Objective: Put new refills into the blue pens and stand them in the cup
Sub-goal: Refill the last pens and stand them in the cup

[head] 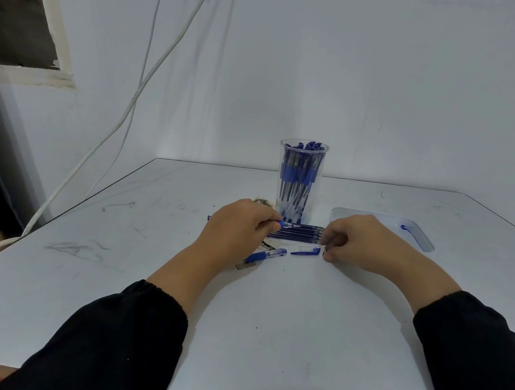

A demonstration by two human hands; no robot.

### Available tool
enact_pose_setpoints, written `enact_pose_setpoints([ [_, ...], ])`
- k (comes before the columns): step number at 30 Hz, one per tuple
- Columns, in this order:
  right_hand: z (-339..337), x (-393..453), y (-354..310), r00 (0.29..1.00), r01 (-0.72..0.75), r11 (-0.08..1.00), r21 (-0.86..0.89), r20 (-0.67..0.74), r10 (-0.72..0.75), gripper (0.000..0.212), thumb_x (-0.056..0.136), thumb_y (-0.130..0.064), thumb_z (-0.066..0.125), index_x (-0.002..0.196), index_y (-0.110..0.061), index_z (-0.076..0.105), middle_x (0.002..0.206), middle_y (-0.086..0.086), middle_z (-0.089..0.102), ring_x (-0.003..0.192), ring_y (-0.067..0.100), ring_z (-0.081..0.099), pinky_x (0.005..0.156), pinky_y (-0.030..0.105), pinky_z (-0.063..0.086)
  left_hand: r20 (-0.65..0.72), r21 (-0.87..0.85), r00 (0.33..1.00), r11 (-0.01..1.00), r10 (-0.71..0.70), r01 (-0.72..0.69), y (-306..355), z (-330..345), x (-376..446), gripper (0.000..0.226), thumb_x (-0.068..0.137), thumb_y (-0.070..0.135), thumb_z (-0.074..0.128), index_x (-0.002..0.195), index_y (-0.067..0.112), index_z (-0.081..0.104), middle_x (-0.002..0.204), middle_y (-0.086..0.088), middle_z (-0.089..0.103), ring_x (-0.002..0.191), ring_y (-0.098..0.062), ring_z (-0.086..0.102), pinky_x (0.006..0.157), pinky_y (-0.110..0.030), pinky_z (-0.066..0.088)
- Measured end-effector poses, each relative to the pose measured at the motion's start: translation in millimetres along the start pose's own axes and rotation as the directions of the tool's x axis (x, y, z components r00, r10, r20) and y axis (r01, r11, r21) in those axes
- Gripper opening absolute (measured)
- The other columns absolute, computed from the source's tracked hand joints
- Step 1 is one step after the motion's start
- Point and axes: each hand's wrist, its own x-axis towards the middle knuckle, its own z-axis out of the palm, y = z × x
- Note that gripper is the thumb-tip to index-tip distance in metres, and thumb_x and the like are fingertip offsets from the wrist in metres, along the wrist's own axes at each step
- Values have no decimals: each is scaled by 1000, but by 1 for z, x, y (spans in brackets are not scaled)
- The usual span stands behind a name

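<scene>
Refill step. Left hand [239,222] pinches a pen barrel [288,225] over the refills [297,232]; right hand [355,240] curled, pinching at their far ends. Cup [299,180] just beyond. Next, likely: slide one refill in.

Blue pens [300,171] upright in clear cup [297,197]

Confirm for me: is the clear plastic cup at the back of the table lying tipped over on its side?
No. The clear plastic cup stands upright on the white table, packed with blue pens standing in it.
</scene>
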Motion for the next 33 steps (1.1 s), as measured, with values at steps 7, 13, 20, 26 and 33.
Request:
enact_pose_setpoints([
  [7, -1, -5, -9, 960, 129, 978, 164, -267, -82, 17, 85, -27, 70, 101, -30, 73, 95, -17, 66, 89, 0, 59, 75, 18, 42, -21, -54, 999, 997, 47, -48, 0, 1, -1, 25, 96, 18, 50, 113, 18, 67, 96, 3, 66, 88, -7, 44, 78, -24, 38],
  [13, 16, -3, -25, 910, 271, 960, 65, -343, -234, 16, 87, -20, 69, 102, -20, 76, 92, 0, 68, 94, 15, 56, 87, 35, 46, -31, -36, 996, 996, 81, -82, 3, 3, -1, 24, 95, 16, 51, 112, 18, 68, 91, 3, 63, 83, -5, 40, 73, -22, 34],
  [20, 16, 1, -18, 900, 302, 952, 42, -343, -270, 10, 87, -19, 68, 93, -21, 76, 87, -7, 68, 88, 9, 52, 80, 24, 41, -36, -24, 997, 997, 72, -72, 1, 4, 0, 24, 96, 17, 50, 112, 19, 68, 97, 3, 66, 86, -6, 42, 73, -19, 31],
  [26, 3, 4, 5, 935, 212, 976, 56, -302, -186, 14, 87, -24, 66, 82, -36, 68, 86, -17, 62, 85, 0, 48, 70, 15, 33, -39, 1, 999, 1000, -19, 19, -12, -1, 3, 25, 96, 18, 50, 114, 21, 67, 105, 4, 67, 98, -12, 50, 83, -25, 39],
  [33, -12, 8, 32, 946, 107, 991, 79, -315, -77, 13, 85, -22, 70, 80, -33, 69, 86, -17, 60, 78, 0, 48, 74, 27, 36, -96, 38, 990, 994, -100, 104, -30, -8, 7, 25, 96, 19, 50, 115, 22, 66, 104, 4, 67, 93, -7, 45, 80, -21, 34],
])
